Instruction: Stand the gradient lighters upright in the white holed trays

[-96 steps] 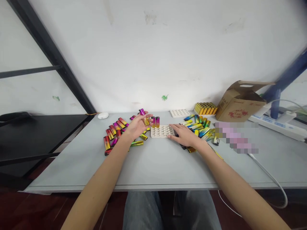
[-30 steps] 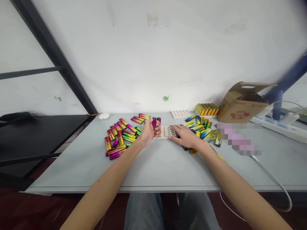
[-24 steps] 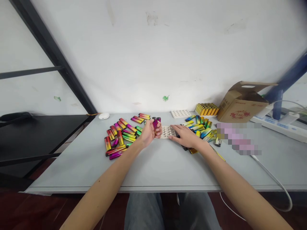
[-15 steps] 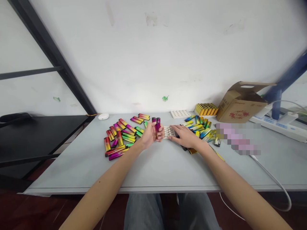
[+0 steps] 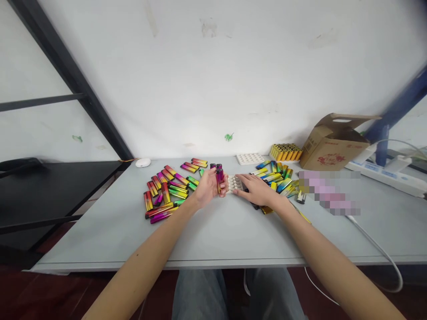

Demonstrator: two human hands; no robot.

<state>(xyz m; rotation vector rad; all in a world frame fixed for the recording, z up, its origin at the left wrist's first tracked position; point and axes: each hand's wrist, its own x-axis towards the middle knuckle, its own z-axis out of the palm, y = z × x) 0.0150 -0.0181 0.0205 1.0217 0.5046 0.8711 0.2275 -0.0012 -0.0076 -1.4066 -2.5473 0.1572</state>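
Observation:
Two upright purple lighters (image 5: 219, 178) with black tops are in my left hand (image 5: 206, 187), whose fingers are wrapped round them. The lighters stand at the left end of a white tray with round holes (image 5: 235, 183). My right hand (image 5: 255, 189) lies palm down with fingers stretched, its fingertips touching the tray's right side. Under and beside this hand are several lighters in blue, yellow and gold (image 5: 275, 178). To the left of my left hand lies a loose spread of red, purple, green and yellow lighters (image 5: 167, 189).
At the wall sit another white holed tray (image 5: 250, 158) and a tray packed with upright yellow lighters (image 5: 286, 152). An open cardboard box (image 5: 330, 149), a white power strip (image 5: 390, 175) and a cable (image 5: 373, 249) are on the right. A white case (image 5: 143, 162) lies at back left.
The left hand has turned slightly with the lighters and its fingers have shifted on them. The right hand stays in place at the tray.

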